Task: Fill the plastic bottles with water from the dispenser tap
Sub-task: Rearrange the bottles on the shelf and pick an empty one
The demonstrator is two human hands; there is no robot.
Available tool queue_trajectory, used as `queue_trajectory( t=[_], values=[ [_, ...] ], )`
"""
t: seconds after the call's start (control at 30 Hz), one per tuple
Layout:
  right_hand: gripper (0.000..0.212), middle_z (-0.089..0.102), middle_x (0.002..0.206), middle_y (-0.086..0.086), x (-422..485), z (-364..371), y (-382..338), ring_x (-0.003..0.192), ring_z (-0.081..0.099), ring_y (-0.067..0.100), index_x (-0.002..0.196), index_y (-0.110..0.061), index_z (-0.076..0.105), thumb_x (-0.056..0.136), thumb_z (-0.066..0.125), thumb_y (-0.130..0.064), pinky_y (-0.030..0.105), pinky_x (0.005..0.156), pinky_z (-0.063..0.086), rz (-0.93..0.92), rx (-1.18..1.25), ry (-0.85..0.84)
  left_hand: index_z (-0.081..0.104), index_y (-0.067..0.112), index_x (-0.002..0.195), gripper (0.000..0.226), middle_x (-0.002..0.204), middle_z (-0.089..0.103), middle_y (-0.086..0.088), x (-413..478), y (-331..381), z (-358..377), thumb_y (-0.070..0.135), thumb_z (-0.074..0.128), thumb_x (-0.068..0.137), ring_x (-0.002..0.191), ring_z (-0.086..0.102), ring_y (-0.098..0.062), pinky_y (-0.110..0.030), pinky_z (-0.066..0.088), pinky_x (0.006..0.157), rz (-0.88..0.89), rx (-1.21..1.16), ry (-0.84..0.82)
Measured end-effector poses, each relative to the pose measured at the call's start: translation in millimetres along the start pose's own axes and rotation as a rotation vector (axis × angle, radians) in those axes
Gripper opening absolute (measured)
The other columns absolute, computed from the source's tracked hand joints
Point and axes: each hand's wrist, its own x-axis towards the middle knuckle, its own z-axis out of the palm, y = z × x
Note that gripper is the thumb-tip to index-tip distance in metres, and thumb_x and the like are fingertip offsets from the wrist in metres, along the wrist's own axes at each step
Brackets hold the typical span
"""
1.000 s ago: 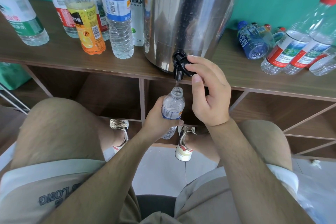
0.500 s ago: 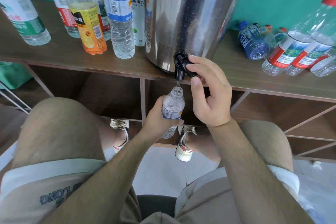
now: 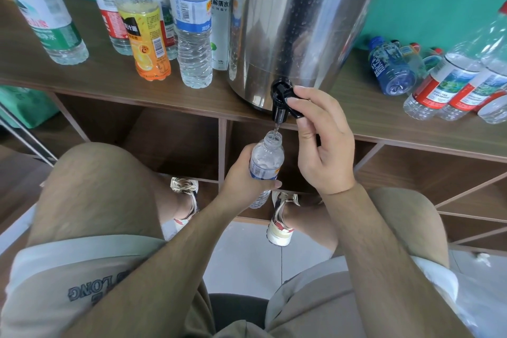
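- Step in hand: filling 1 small bottle. It's held upright under the tap, mouth just below the spout, in front of the shelf edge.
- Left hand is wrapped round the bottle's lower half, fingers curled on the label area.
- Right hand: thumb & forefinger pinch the tap lever. The other 3 fingers are loosely curled & hold nothing.
- A thin stream of water runs from the spout into the bottle neck, so the tap looks open. No spill visible.
- Fill level is hard to read. Bubbles approx at the label top suggest it's part full & not at the neck yet, but that's a guess.
- Done so far (judgement): approx 5 bottles stand upright left of the dispenser, e.g. the clear bottle w/ blue label & the orange bottle. The clear 1 looks full of water. Prob. the finished lot, but can't confirm for all.
- Left to do (judgement): right of the dispenser a blue bottle & a red-label bottle, w/ another beside it, lie on their sides & look empty. Likely the waiting pile.
- So approx mid-task: 1 bottle in progress, several likely done, at least 3 to go. Next call is to close the tap as this 1 nears the top.
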Motion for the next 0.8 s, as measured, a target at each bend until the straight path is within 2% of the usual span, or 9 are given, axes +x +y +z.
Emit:
queue_trajectory(
  t=[0.07, 0.37, 0.43, 0.53, 0.7, 0.8],
  values=[
    [0.028, 0.062, 0.139, 0.014, 0, 0, 0, 0.131, 0.06, 0.028, 0.129, -0.006, 0.068, 0.108, 0.05, -0.001, 0.042, 0.111, 0.048, -0.001, -0.014, 0.005, 0.043, 0.04, 0.135, 0.081, 0.123, 0.057, 0.025, 0, 2, -1, 0.022, 0.094, 0.075, 0.111, 0.059, -0.004, -0.016, 0.046, 0.09, -0.004, 0.002, 0.001],
    [0.028, 0.065, 0.133, 0.011, 5, -2, -4, 0.121, 0.065, 0.031, 0.12, 0.001, 0.074, 0.104, 0.051, 0.007, 0.046, 0.103, 0.053, 0.003, -0.056, 0.023, 0.044, 0.033, 0.14, 0.082, 0.131, 0.061, 0.014, -1, 5, -2, 0.02, 0.093, 0.076, 0.12, 0.06, -0.013, -0.028, 0.049, 0.098, -0.007, -0.007, 0.006],
    [0.029, 0.067, 0.129, 0.014, 8, -4, -6, 0.119, 0.065, 0.032, 0.117, 0.003, 0.074, 0.102, 0.052, 0.011, 0.046, 0.102, 0.053, 0.009, -0.061, 0.019, 0.044, 0.037, 0.138, 0.081, 0.13, 0.061, 0.016, -2, 5, -2, 0.021, 0.093, 0.076, 0.117, 0.061, -0.01, -0.022, 0.048, 0.094, -0.01, -0.013, 0.008],
    [0.029, 0.068, 0.123, 0.02, 16, -6, -9, 0.116, 0.065, 0.03, 0.114, 0.006, 0.074, 0.1, 0.051, 0.016, 0.037, 0.104, 0.052, 0.023, -0.05, 0.008, 0.042, 0.043, 0.133, 0.081, 0.126, 0.06, 0.022, -2, 7, -2, 0.021, 0.094, 0.075, 0.113, 0.061, -0.003, -0.014, 0.047, 0.087, -0.008, -0.023, 0.006],
    [0.031, 0.068, 0.113, 0.022, 27, -10, -15, 0.109, 0.066, 0.033, 0.11, 0.007, 0.075, 0.1, 0.05, 0.021, 0.035, 0.1, 0.052, 0.045, -0.026, -0.013, 0.044, 0.037, 0.141, 0.084, 0.133, 0.061, 0.015, 1, 10, -3, 0.022, 0.094, 0.075, 0.122, 0.06, -0.012, -0.029, 0.051, 0.101, 0.016, -0.014, 0.012],
    [0.03, 0.068, 0.107, 0.02, 35, -12, -18, 0.105, 0.063, 0.021, 0.109, 0.007, 0.075, 0.099, 0.05, 0.021, 0.025, 0.099, 0.048, 0.045, -0.016, -0.013, 0.043, 0.035, 0.142, 0.084, 0.134, 0.06, 0.014, 2, 11, -4, 0.024, 0.094, 0.076, 0.123, 0.06, -0.013, -0.032, 0.052, 0.104, 0.02, -0.003, 0.019]
  ],
)
